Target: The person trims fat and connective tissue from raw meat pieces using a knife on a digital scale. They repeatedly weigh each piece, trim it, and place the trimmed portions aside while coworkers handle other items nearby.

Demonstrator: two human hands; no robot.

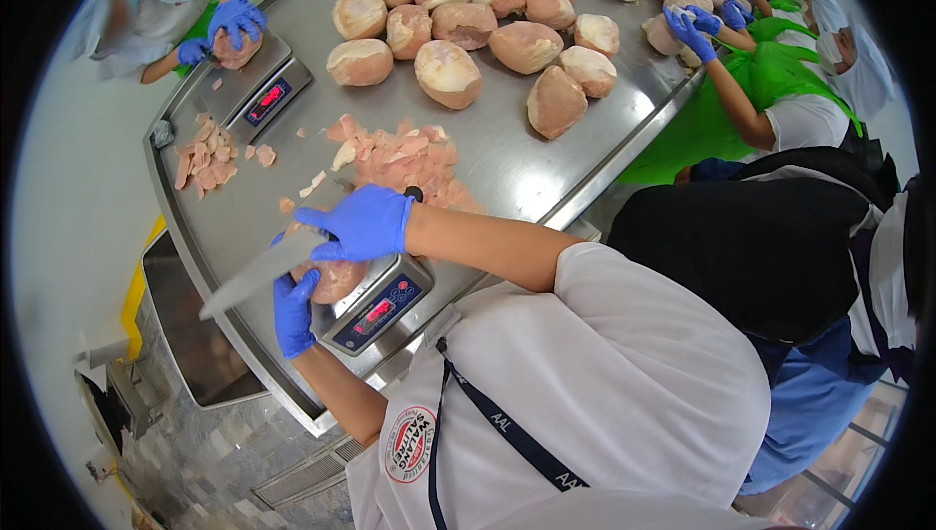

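Observation:
In its blue glove, my right hand (366,223) is closed round a knife, its dark handle end showing behind the fist. The knife blade (255,272) points down to the left and looks slightly blurred. Under it a rounded pink lump of raw meat (339,281) sits over a digital scale (380,314). My left hand (295,314), also gloved in blue, grips that lump from its near left side, fingers curled against it. Just beyond my right hand lies a heap of pale pink meat trimmings (409,161) on the steel table (497,164).
Many raw meat lumps (463,25) cover the table's far part. Across at the left, a co-worker's gloved hands (234,25) hold meat by a second scale (268,101), near another trimmings pile (207,157). Co-workers in green aprons (770,72) stand at the right. A raised rim (624,164) edges the table.

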